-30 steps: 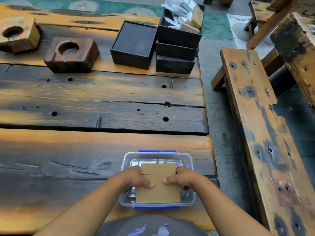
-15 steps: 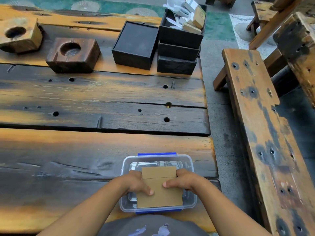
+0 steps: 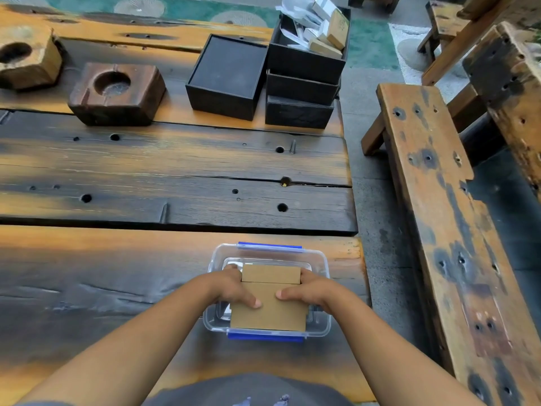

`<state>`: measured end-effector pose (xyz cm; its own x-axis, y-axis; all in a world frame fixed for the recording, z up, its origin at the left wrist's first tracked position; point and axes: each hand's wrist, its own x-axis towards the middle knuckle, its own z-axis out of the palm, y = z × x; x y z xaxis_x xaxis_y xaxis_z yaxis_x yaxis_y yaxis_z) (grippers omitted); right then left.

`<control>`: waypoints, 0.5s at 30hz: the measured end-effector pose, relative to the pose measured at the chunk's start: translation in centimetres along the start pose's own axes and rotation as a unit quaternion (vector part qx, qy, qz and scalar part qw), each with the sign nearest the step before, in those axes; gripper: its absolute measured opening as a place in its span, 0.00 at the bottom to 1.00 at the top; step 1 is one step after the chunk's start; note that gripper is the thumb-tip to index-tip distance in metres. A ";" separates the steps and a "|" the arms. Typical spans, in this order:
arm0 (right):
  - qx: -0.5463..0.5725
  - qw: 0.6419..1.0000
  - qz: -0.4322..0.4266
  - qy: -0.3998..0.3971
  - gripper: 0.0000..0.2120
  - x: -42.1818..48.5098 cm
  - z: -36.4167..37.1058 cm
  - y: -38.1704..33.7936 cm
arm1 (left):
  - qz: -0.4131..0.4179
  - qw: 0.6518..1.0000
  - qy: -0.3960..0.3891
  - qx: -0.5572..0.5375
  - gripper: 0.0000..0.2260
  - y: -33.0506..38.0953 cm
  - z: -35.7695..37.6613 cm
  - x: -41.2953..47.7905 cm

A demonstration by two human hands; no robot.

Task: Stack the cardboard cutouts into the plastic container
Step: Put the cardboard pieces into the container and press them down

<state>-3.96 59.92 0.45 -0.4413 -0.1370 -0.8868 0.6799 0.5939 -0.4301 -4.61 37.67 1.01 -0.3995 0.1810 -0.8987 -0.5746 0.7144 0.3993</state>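
A clear plastic container [image 3: 322, 259] with blue clips sits at the near edge of the wooden table. Brown cardboard cutouts [image 3: 270, 313] lie stacked over its opening, a smaller piece showing at the far end. My left hand [image 3: 234, 290] grips the stack's left edge with its thumb on top. My right hand [image 3: 307, 291] grips the right edge the same way. What lies beneath the cardboard inside the container is hidden.
Black boxes [image 3: 228, 74] stand at the table's far right, one stack [image 3: 304, 80] holding papers and small cartons. Two hollowed wooden blocks [image 3: 114, 95] sit far left. A worn wooden bench [image 3: 445, 218] runs along the right, across a concrete gap.
Both hands and the cardboard stack stay in nearly the same place over the container. The view has shifted slightly.
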 end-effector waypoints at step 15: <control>0.004 0.999 0.011 0.046 0.32 -0.2 0.1 0.0 | 0.013 0.997 0.022 -0.072 0.25 -0.1 0.2 -0.5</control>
<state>-3.82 59.92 0.57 -0.4770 -0.0500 -0.8775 0.6955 0.5889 -0.4117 -4.17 37.67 1.34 -0.4438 0.1659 -0.8806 -0.6590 0.6055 0.4462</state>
